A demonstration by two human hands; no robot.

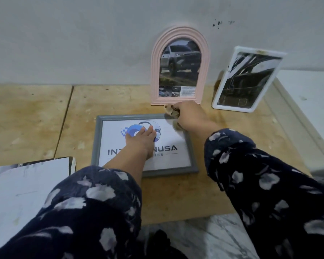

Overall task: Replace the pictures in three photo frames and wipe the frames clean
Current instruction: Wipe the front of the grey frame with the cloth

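Three photo frames counted: grey frame [144, 144] lying flat, pink arched frame [179, 66] behind it, white frame [248, 79] right of the pink one, one cloth [170, 110], two hands seen, left hand [140, 141], right hand [191, 116], one paper stack [26, 191].

You are looking down on a wooden tabletop [36, 116] whose left half is lying open from the wall forward, giving a hand free passage there. In the middle, the grey frame [101, 139] is lying flat, with your left hand [140, 141] pressing on it. Directly behind it the pink arched frame [180, 64] is standing against the wall, blocking any reach further back; your right hand [190, 114] is filling the narrow gap between the two. The white frame [249, 79] is leaning to the right, with a bare strip between it and the pink one. A stack of papers [26, 187] is occupying the near left corner.
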